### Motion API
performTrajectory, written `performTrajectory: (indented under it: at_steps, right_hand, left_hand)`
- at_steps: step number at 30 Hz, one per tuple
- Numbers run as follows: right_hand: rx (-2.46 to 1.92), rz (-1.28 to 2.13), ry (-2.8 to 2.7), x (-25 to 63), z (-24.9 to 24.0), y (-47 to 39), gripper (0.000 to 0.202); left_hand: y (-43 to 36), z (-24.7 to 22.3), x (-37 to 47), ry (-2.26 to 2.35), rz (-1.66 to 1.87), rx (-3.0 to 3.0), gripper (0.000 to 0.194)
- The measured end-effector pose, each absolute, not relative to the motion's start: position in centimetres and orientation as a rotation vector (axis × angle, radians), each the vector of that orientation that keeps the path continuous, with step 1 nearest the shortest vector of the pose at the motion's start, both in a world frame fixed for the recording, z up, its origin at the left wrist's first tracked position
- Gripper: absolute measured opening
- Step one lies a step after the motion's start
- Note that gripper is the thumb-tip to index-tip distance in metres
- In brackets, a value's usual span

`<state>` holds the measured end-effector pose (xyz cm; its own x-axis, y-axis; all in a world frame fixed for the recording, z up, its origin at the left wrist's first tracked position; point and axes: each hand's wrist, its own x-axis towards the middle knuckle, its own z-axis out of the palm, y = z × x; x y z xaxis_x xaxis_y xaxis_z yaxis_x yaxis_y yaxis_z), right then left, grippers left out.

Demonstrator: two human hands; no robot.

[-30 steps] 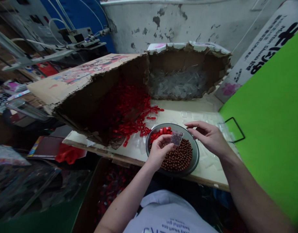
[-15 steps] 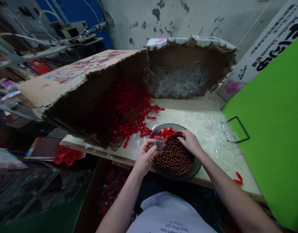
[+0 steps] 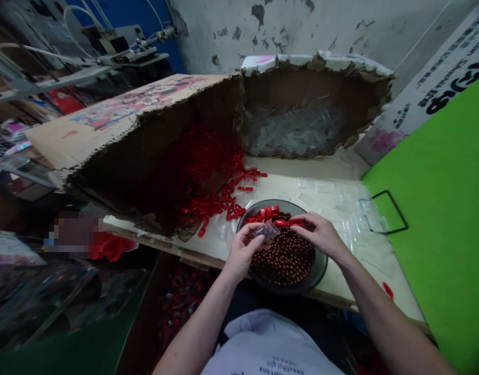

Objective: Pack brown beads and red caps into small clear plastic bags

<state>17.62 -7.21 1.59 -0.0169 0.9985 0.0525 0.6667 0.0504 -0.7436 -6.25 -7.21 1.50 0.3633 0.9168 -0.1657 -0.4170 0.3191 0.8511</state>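
My left hand [image 3: 243, 247] pinches a small clear plastic container [image 3: 266, 231], tilted over the bowl's left part. Its contents are too small to make out. Just right of it, my right hand [image 3: 315, 232] has its fingers closed on a red cap [image 3: 296, 222]. Beneath both hands sits a dark round bowl [image 3: 323, 268] filled with shiny brown beads [image 3: 288, 260]. Several red pieces [image 3: 268, 212] rest on the beads at the bowl's back left, and another red piece [image 3: 280, 223] lies between my hands.
Behind the bowl on the white table [image 3: 286, 169], one torn carton [image 3: 146, 125] spills red caps [image 3: 212, 172]; another [image 3: 317, 83] holds clear containers [image 3: 298, 130]. Clear pieces lie at right, near a green board [image 3: 446, 208] with a black wire handle [image 3: 405, 211].
My right hand has lifted from the beads and now holds a red cap. The clear container in my left hand has tilted. The whole view has shifted slightly.
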Motion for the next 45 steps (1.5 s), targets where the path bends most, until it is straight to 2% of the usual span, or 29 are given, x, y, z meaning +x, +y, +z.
performTrajectory:
  at_steps: [4, 7, 9, 14, 23, 34, 41, 45]
  right_hand:
    - [-1.528, 0.953, -1.803, 16.6, 5.9, -8.8, 0.026]
    - [-1.462, 1.076, -1.720, 15.9, 7.4, -9.0, 0.032]
    - [-1.453, 1.092, -1.609, 15.7, 7.4, -9.0, 0.034]
    - [-1.394, 1.189, -1.507, 15.6, 6.6, -9.0, 0.025]
    - [-1.427, 1.302, -1.477, 15.7, 6.1, -9.4, 0.028]
    - [-1.540, 1.059, -1.655, 14.9, 6.8, -9.9, 0.030]
    - [-1.480, 1.254, -1.553, 15.3, 6.2, -10.0, 0.031]
    - [-1.507, 1.201, -1.570, 15.3, 5.8, -10.2, 0.032]
  left_hand:
    - [-7.6, 1.6, -4.7, 0.722, 0.931, 0.893, 0.031]
    - [-8.0, 1.8, -4.0, 0.706, 0.887, 0.901, 0.032]
    - [-8.2, 1.9, -3.8, 0.702, 0.889, 0.883, 0.033]
    - [-8.2, 2.0, -3.9, 0.728, 0.904, 0.876, 0.033]
    - [-8.7, 2.0, -3.9, 0.772, 0.856, 0.900, 0.033]
    - [-8.9, 2.3, -4.4, 0.838, 0.838, 0.976, 0.030]
    - [-9.3, 2.0, -4.6, 0.738, 0.787, 0.874, 0.033]
    - [-9.5, 2.3, -4.5, 0.765, 0.776, 0.904, 0.034]
